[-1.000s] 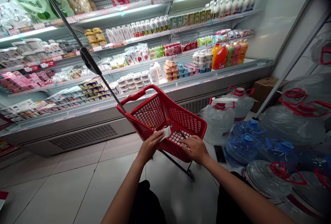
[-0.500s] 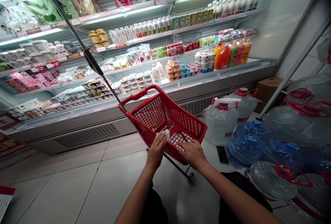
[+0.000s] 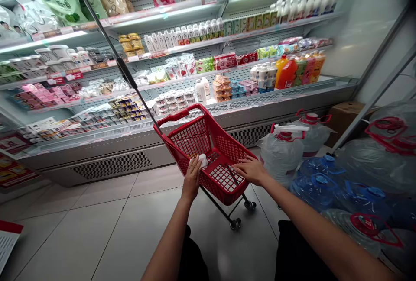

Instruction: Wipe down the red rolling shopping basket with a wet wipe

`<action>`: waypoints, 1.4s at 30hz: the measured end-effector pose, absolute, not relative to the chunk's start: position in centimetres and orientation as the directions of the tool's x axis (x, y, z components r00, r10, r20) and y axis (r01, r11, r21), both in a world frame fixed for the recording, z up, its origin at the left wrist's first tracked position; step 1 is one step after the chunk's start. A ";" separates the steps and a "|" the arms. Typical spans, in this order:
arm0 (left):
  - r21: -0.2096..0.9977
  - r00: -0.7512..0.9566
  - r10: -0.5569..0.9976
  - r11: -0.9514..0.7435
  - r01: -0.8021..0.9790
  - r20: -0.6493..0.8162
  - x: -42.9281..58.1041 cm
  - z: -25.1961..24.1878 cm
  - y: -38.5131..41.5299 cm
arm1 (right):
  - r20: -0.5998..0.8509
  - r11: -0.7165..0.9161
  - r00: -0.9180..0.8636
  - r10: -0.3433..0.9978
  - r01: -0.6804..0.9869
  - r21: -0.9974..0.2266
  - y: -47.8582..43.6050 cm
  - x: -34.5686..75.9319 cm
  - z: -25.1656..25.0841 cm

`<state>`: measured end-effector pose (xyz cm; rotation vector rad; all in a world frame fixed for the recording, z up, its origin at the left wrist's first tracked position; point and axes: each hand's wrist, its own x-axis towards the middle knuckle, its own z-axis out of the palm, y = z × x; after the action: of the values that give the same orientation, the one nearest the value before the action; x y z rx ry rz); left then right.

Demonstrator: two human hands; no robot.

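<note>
A small red plastic shopping cart (image 3: 224,185) stands tilted in view in front of me, its basket walls a lattice and its legs on casters. My left hand (image 3: 192,176) is at the basket's left rim, fingers together, with a crumpled white tissue (image 3: 203,160) in it, against the inside of the wall. Over the right rim lies my right hand (image 3: 251,171), its fingers stretched out toward the inside and holding nothing; the thumb is hard to make out. Inside the basket a thin dark strip (image 3: 231,173) shows near its floor.
A refrigerated display case (image 3: 107,166) with several shelves of dairy goods and juice runs behind the cart. Large water jugs (image 3: 321,185) crowd the floor at right, near a cardboard box (image 3: 346,114). A dark pole (image 3: 125,71) slants across the upper left.
My right hand has shifted from the front rim to the right rim. The left hand has moved slightly left and up with the tissue. The cart has turned a little.
</note>
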<state>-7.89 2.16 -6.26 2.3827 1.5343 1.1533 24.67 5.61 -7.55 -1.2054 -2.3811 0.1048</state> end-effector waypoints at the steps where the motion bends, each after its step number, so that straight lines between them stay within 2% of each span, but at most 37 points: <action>1: 0.450 0.199 0.811 -0.488 0.748 0.550 -7.9 -6.3 2.4 | 0.389 0.591 -0.475 0.789 0.761 -0.270 5.2 24.3 -7.7; 5: 0.476 0.154 0.810 -0.474 0.740 0.566 -7.3 -6.3 2.5 | 0.491 0.476 -0.303 0.817 0.834 -0.277 3.4 23.0 -8.3; 9: 0.506 0.152 0.811 -0.485 0.713 0.565 -4.5 -7.5 -0.8 | 0.517 0.402 -0.211 0.830 0.868 -0.291 1.9 21.9 -8.7; 13: 0.442 0.269 0.789 -0.551 0.708 0.552 -1.9 -9.5 -7.0 | 0.516 0.385 -0.184 0.837 0.867 -0.316 0.6 21.3 -9.0; 18: 0.295 0.450 0.732 -0.641 0.709 0.511 -3.5 -8.8 -9.5 | 0.493 0.456 -0.281 0.823 0.845 -0.278 -1.2 21.2 -8.7; 22: 0.306 0.343 0.763 -0.564 0.767 0.547 -4.1 -7.4 -6.5 | 0.512 0.537 -0.368 0.776 0.811 -0.231 -2.7 20.5 -8.3; 26: 0.311 0.211 0.751 -0.489 0.815 0.626 -2.0 -8.7 -6.3 | 0.558 0.564 -0.381 0.737 0.803 -0.196 -4.2 19.8 -7.9; 31: 0.194 0.346 0.691 -0.576 0.794 0.634 -2.2 -9.7 -8.9 | 0.551 0.642 -0.477 0.685 0.752 -0.147 -4.5 23.4 -7.0; 33: 0.189 0.353 0.690 -0.579 0.793 0.633 -2.9 -9.3 -9.2 | 0.559 0.615 -0.447 0.698 0.775 -0.148 -3.6 25.7 -6.8; 35: 0.220 0.291 0.707 -0.536 0.815 0.644 -3.0 -9.2 -9.0 | 0.576 0.535 -0.350 0.739 0.825 -0.184 -2.5 27.2 -7.3; 38: 0.285 0.169 0.728 -0.457 0.843 0.665 -0.9 -10.1 -8.8 | 0.591 0.413 -0.164 0.789 0.855 -0.314 -1.4 27.0 -8.8; 42: 0.320 0.195 0.738 -0.493 0.809 0.646 5.3 -12.0 -10.0 | 0.606 0.376 -0.048 0.794 0.822 -0.428 -1.9 24.2 -10.3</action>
<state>5.27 -10.00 -12.04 2.4962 1.6217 1.2594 24.18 -1.93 -10.31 -1.4084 -1.8265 -0.0426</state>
